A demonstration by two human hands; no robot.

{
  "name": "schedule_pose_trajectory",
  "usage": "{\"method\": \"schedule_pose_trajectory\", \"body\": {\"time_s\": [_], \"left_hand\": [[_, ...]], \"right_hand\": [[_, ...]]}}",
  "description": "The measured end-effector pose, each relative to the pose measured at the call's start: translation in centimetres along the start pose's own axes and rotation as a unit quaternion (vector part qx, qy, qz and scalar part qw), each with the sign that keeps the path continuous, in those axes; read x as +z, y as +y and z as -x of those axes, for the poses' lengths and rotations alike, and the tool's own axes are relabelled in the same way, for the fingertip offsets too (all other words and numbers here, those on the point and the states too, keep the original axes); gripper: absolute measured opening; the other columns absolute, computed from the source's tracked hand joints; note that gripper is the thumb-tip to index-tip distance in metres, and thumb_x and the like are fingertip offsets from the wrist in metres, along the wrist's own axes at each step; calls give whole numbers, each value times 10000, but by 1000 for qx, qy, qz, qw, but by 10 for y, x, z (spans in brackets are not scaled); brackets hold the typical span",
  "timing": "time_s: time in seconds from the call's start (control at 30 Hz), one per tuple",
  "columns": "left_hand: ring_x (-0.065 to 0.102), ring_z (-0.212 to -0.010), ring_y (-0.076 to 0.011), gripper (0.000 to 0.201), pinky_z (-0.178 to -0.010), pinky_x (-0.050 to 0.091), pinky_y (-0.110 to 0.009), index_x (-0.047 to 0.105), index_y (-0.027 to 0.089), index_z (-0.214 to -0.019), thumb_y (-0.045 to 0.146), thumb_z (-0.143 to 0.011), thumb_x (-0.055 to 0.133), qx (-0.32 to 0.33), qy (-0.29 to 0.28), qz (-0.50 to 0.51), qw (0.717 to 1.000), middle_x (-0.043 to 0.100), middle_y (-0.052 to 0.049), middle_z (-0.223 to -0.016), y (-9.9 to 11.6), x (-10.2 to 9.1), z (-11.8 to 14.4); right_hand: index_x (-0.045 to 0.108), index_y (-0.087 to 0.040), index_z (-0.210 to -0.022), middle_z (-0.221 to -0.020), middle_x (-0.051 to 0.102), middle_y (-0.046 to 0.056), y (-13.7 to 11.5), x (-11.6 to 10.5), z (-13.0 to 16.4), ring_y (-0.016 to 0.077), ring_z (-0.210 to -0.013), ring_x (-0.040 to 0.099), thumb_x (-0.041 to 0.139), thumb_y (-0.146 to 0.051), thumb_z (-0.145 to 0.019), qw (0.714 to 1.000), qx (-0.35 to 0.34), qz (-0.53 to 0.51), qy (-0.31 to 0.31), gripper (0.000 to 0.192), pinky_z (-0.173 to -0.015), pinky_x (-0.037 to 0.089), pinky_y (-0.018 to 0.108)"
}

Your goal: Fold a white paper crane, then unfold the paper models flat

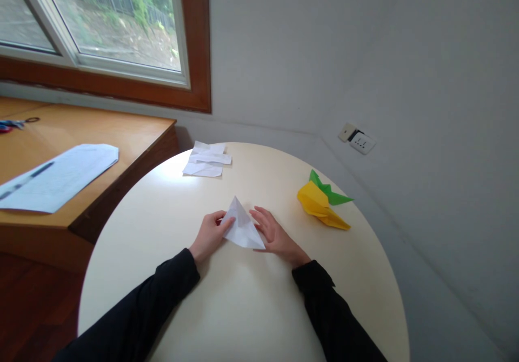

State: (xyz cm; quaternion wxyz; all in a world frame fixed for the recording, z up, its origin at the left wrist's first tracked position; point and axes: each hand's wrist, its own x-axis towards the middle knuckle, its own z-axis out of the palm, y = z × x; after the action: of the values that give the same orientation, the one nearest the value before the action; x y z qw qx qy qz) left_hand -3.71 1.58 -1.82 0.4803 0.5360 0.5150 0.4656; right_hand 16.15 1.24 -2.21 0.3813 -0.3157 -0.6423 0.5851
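Observation:
A white sheet of paper folded into a triangle [244, 229] is held just over the middle of the round table, its point facing away from me. My left hand [211, 232] pinches its left side, thumb on top and fingers underneath. At its right side is my right hand [278, 236], fingers apart and slightly curled, close to the paper's right edge. Whether those fingertips touch the paper I cannot tell.
The round cream table [170, 297] holds white paper pieces [205, 167] at the back and yellow-and-green folded paper [314, 200] at right. A wooden desk [133, 127] at left carries papers [68, 175], a pen [28, 179] and scissors [18, 123]. A wall socket [362, 142] is beyond.

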Motion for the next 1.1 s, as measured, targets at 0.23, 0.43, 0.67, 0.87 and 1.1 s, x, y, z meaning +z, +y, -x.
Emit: {"method": "schedule_pose_trajectory", "body": {"time_s": [0.23,0.43,0.67,0.87,1.1], "left_hand": [[462,-544,-111,298,-508,355,-219,639,100,-718,386,-714,558,26,-40,-56,997,578,-9,-602,-1,-1,3],[452,-567,-114,271,-530,347,-220,634,111,-698,361,-733,534,47,-64,-70,994,553,0,-601,0,-2,4],[404,-529,-101,279,-493,311,-215,613,122,-640,371,-731,526,44,-75,-70,994,501,20,-551,2,-3,4],[416,-540,-107,300,-509,319,-222,616,128,-634,399,-729,530,50,-89,-65,993,511,14,-547,4,-4,5],[465,-554,-120,312,-530,356,-233,604,127,-642,427,-714,555,32,-72,-10,997,559,-5,-569,6,-5,4]], "right_hand": [[526,-205,-888,-883,636,18,6,23,-22,159,-869,624,736,-319,-637,990,-6,-71,121,347,-809,492,316],[546,-199,-857,-872,647,14,2,24,-20,165,-843,638,739,-309,-629,985,-1,-75,158,318,-779,509,314],[600,-197,-862,-977,659,42,0,27,-18,188,-862,638,744,-332,-611,988,-1,-76,137,319,-778,520,338],[656,-169,-734,-778,687,24,-1,26,-18,174,-737,635,703,-367,-656,985,10,-39,170,218,-730,511,324],[619,-169,-645,-628,643,-9,4,24,-21,141,-580,595,725,-343,-611,959,14,-36,279,207,-600,496,288]]}}
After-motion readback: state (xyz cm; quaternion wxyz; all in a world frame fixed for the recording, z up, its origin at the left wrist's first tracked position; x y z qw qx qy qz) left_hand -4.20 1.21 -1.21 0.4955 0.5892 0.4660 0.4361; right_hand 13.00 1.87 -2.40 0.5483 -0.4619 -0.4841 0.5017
